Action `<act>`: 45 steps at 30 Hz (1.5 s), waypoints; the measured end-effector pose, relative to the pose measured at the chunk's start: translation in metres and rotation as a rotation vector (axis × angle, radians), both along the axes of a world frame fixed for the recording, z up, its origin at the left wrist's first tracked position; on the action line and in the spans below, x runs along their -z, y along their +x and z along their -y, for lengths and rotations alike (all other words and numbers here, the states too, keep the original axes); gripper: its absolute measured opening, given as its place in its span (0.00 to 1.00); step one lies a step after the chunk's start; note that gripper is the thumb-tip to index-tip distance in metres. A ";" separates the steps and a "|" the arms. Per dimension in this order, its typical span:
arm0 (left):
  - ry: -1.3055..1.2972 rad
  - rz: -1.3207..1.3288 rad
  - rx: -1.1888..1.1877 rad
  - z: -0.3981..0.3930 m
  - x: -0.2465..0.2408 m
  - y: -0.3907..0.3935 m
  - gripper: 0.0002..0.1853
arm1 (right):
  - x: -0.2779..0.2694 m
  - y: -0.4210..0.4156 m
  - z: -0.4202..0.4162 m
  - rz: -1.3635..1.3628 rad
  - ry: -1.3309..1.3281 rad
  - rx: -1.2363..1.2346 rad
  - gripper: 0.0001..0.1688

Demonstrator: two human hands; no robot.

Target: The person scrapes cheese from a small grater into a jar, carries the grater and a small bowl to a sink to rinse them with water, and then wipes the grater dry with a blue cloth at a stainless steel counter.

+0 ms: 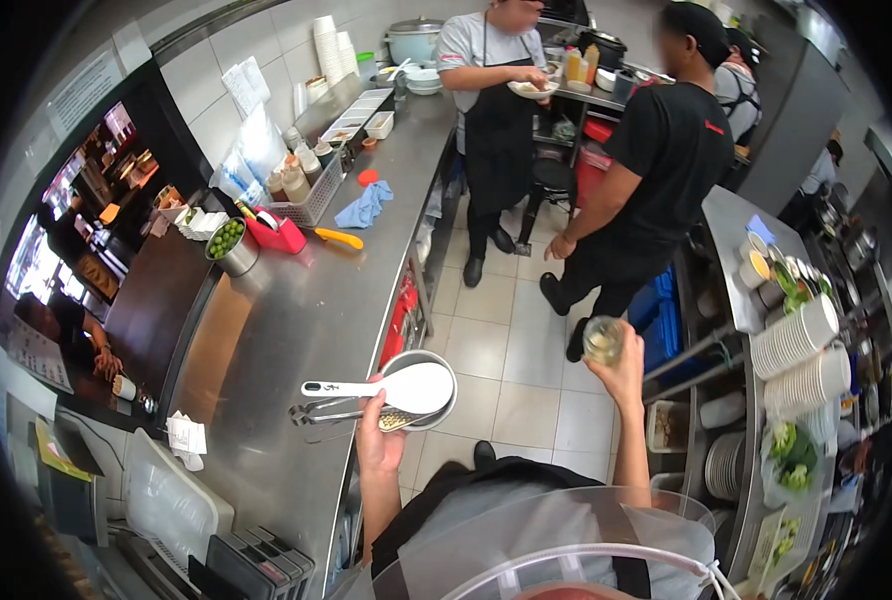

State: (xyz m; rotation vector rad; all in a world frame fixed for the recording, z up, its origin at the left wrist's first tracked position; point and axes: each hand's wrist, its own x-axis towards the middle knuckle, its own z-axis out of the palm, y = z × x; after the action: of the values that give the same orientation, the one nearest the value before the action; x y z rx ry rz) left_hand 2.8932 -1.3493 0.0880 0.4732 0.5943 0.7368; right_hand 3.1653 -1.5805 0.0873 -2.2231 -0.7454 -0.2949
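My left hand [382, 439] grips a round metal container [452, 390] near the edge of the steel counter [296, 330]. Across its opening lie a white rice paddle [416, 388], metal tongs [326, 412] and a perforated metal utensil [395, 421]; their handles point left over the counter. In my right hand [620, 367], held out over the tiled floor, is a clear glass [603, 341] with something pale in it. My forearms reach forward on either side of my dark apron, and a clear visor crosses the lower part of the view.
Two people [495, 127] [641, 165] stand ahead in the aisle; one holds a white bowl [533, 90]. Left counter: a tin of limes [232, 247], sauce bottles [294, 184], a blue cloth [365, 205], a yellow-handled tool [339, 238]. Right: shelving with stacked white bowls [795, 337] and greens [791, 457].
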 end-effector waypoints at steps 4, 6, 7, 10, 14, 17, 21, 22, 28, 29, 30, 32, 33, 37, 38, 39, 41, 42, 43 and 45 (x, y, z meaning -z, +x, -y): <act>0.040 -0.044 -0.166 -0.048 0.002 0.024 0.17 | 0.003 0.074 -0.128 -0.029 -0.005 -0.278 0.43; 0.070 -0.054 -0.229 -0.067 -0.001 0.040 0.18 | 0.014 0.099 -0.187 -0.126 0.066 -0.418 0.44; 0.075 -0.077 -0.275 -0.078 0.003 0.046 0.19 | 0.022 0.108 -0.218 -0.162 0.078 -0.461 0.45; 0.065 -0.117 -0.390 -0.115 0.015 0.067 0.19 | 0.048 0.133 -0.311 -0.292 0.094 -0.588 0.45; 0.062 -0.182 -0.508 -0.174 0.022 0.104 0.21 | 0.087 0.160 -0.423 -0.439 0.086 -0.676 0.43; 0.075 -0.157 -0.517 -0.226 0.018 0.141 0.21 | 0.116 0.188 -0.491 -0.310 0.100 -0.704 0.44; 0.077 -0.097 -0.507 -0.287 0.012 0.187 0.20 | 0.142 0.215 -0.565 -0.266 0.091 -0.790 0.45; 0.085 -0.070 -0.495 -0.297 0.007 0.198 0.19 | 0.141 0.221 -0.581 -0.284 0.087 -0.810 0.46; 0.170 -0.095 -0.489 -0.363 -0.003 0.266 0.17 | 0.139 0.258 -0.654 -0.317 0.119 -0.973 0.45; 0.178 -0.113 -0.500 -0.373 -0.006 0.278 0.18 | 0.139 0.264 -0.664 -0.329 0.090 -1.019 0.48; 0.189 -0.102 -0.491 -0.385 -0.008 0.290 0.18 | 0.136 0.271 -0.669 -0.341 0.059 -1.061 0.50; 0.179 -0.088 -0.517 -0.405 -0.010 0.313 0.18 | 0.139 0.289 -0.676 -0.329 -0.032 -1.173 0.55; 0.153 -0.095 -0.521 -0.412 -0.013 0.320 0.17 | 0.139 0.301 -0.679 -0.300 -0.087 -1.249 0.57; 0.151 -0.115 -0.596 -0.439 -0.006 0.356 0.17 | 0.119 0.371 -0.711 -0.312 -0.106 -1.315 0.53; 0.151 -0.116 -0.608 -0.445 -0.004 0.366 0.16 | 0.088 0.380 -0.723 -0.312 -0.045 -1.288 0.40; 0.152 -0.124 -0.614 -0.450 -0.002 0.377 0.16 | 0.058 0.385 -0.736 -0.300 -0.007 -1.336 0.37; 0.161 -0.145 -0.626 -0.458 -0.004 0.398 0.15 | -0.002 0.382 -0.760 -0.280 0.081 -1.432 0.30; 0.168 -0.134 -0.627 -0.461 -0.005 0.407 0.15 | -0.031 0.374 -0.766 -0.275 0.070 -1.565 0.27; 0.173 -0.142 -0.600 -0.468 -0.003 0.418 0.16 | -0.050 0.366 -0.773 -0.272 0.057 -1.679 0.25; 0.194 -0.151 -0.540 -0.480 0.001 0.437 0.18 | -0.063 0.348 -0.786 -0.204 -0.031 -1.894 0.27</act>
State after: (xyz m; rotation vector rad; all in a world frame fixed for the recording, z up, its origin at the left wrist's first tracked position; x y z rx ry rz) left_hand 3.3302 -0.8691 0.0873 0.5573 0.8088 1.2890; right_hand 3.5134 -0.7945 0.1502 -0.7410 -2.2072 0.8388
